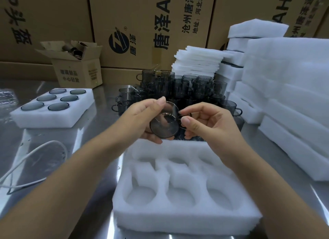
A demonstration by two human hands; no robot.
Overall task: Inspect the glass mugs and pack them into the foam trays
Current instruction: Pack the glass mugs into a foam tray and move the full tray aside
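Both hands hold one smoky glass mug (164, 122) on its side above the far edge of an empty foam tray (185, 190). The left hand (142, 116) cups its body; the right hand (204, 121) seems to pinch the handle, which is partly hidden. Stacked mugs (178, 85) stand behind.

A single wide-angle head view looks forward and steeply down from above the steel table (99, 114), with both forearms entering from the bottom edge. The empty foam tray (185, 212) lies nearest the lens at lower centre, and the cardboard cartons (146, 25) fill the far background. Straight edges bow toward the frame borders, and no second view is supplied.
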